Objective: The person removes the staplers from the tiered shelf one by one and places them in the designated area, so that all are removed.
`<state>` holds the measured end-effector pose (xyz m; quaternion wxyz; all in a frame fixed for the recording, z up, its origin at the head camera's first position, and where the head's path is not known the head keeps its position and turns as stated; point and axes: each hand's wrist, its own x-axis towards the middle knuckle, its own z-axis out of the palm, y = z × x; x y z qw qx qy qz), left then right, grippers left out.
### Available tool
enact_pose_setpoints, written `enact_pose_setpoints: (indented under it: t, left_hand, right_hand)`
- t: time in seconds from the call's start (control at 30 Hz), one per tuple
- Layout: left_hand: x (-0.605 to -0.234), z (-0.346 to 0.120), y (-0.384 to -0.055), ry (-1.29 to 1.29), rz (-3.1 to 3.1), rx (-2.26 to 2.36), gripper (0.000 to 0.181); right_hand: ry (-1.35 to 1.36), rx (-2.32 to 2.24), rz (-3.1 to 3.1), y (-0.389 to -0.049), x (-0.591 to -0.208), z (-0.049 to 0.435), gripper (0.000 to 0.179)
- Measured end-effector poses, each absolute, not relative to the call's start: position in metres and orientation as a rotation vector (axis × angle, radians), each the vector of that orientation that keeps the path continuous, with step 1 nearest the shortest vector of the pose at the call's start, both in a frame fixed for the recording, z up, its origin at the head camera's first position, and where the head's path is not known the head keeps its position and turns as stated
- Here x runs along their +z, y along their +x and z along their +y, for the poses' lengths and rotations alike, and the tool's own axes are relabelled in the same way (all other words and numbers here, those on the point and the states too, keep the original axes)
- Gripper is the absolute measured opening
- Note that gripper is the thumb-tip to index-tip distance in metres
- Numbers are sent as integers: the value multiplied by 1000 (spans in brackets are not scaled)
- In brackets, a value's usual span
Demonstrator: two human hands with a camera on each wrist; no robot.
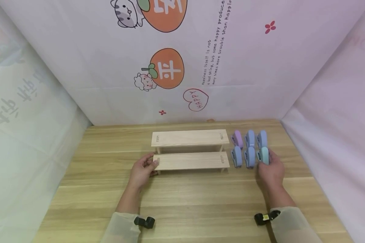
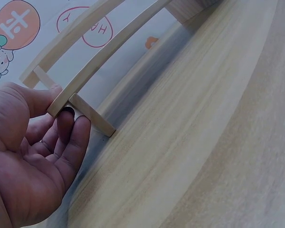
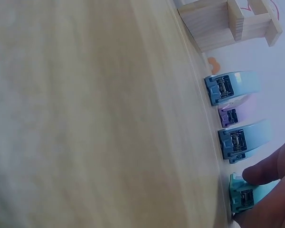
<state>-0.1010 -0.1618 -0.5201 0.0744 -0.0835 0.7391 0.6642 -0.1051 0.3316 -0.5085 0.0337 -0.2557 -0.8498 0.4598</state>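
Two long, low wooden stands lie one behind the other on the table. My left hand [image 1: 142,171] pinches the left end of the front stand [image 1: 191,161], thumb on the top board and fingers curled beneath it. In the left wrist view, a leg [image 2: 97,117] of that stand reaches down beside my fingertips. The back stand [image 1: 188,138] sits just behind. My right hand [image 1: 272,170] holds a teal mini stapler [image 1: 264,155] at the front right of two rows of mini staplers. Thumb and finger lie on either side of it in the right wrist view.
Left of the teal stapler are two blue staplers [image 1: 249,157]. In the back row stand a purple stapler [image 1: 237,138] and two more blue ones [image 1: 262,138]. The wooden table [image 1: 194,202] meets a printed white backdrop [image 1: 115,104] behind, with white sheets at both sides.
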Motion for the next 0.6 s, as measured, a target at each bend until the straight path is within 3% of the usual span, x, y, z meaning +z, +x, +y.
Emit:
enact_pose_setpoints:
  t: [0.37,0.6]
  left_hand:
    - [-519,-162,-103,-217,2240,1975,54]
    - [-513,-164,-102,-179,2440,1761,61]
  right_hand:
    - [-741,1404,-2625,-105,-508,334,80]
    - [-678,1427,-2454,-96,-490,322,70]
